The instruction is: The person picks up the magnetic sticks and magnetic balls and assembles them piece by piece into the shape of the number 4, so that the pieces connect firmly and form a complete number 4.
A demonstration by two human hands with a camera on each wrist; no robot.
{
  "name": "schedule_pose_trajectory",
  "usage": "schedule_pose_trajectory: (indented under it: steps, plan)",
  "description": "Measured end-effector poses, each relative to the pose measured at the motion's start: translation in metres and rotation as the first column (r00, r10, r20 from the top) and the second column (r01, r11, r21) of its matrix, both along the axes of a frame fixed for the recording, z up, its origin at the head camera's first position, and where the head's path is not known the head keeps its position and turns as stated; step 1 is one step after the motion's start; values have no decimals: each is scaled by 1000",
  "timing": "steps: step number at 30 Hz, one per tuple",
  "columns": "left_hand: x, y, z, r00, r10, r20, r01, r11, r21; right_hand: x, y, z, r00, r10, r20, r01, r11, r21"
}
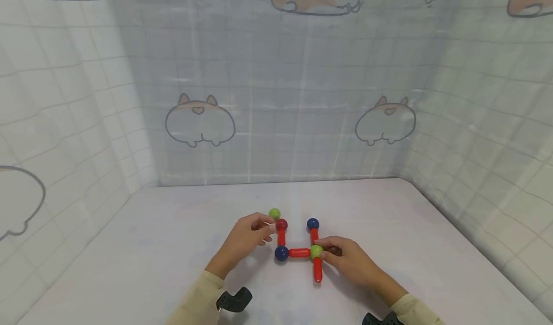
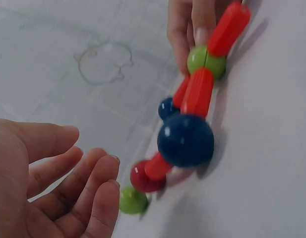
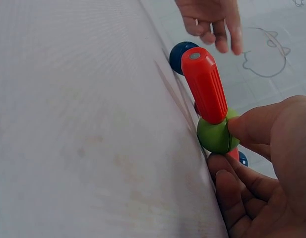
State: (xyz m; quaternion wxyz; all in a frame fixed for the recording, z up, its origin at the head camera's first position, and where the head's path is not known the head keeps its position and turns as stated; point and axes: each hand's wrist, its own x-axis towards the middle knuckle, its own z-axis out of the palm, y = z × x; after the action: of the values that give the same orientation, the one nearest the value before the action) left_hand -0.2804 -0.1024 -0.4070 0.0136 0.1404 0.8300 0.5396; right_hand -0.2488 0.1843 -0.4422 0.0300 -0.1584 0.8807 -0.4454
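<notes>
Red magnetic rods and coloured balls form a joined figure on the table. My right hand [image 1: 352,258] pinches its green ball [image 1: 317,252] between thumb and fingers. From this ball one red rod [image 1: 318,270] points toward me with a free end. Another reaches the far blue ball [image 1: 313,224], and a sideways rod [image 1: 300,253] joins the near blue ball [image 1: 282,253]. A further rod [image 1: 282,238] links that to a red ball [image 1: 282,224]. Beside the red ball, my left hand [image 1: 246,238] holds nothing, its fingers loosely bent. A second green ball [image 2: 133,200] sits right by the red one.
The pale tabletop [image 1: 142,253] runs back to a grid-patterned curtain [image 1: 281,138] with cartoon animals, which also hangs along both sides. Dark wrist devices [image 1: 235,299] sit on both sleeves.
</notes>
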Motion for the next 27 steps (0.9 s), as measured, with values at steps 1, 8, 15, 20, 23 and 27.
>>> schedule_pose_trajectory:
  steps: [1, 8, 15, 20, 23, 27]
  plan:
    - [-3, -1, -1, 1000, 17, 17, -17, 1000, 4, 0, 0, 0, 1000, 3, 2, -3, 1000, -5]
    - [-29, -2, -7, 992, 98, 78, -100, 995, 23, -1, 1, -1, 1000, 9, 7, -9, 1000, -17]
    - [-47, -2, -14, 978, 152, 145, -167, 981, 101, 1, 1, 1, 1000, 5, 10, -5, 1000, -7]
    - [-58, 0, -18, 958, 213, 192, -246, 954, 169, 2, 1, 3, 1000, 0, 6, 0, 1000, 2]
    - [-63, 2, -19, 950, 244, 192, -273, 951, 142, 2, 2, 2, 1000, -3, 8, 3, 1000, -1]
    - [-69, 6, -21, 952, 246, 183, -267, 958, 102, 1, 3, 0, 1000, -8, 22, 8, 1000, -6]
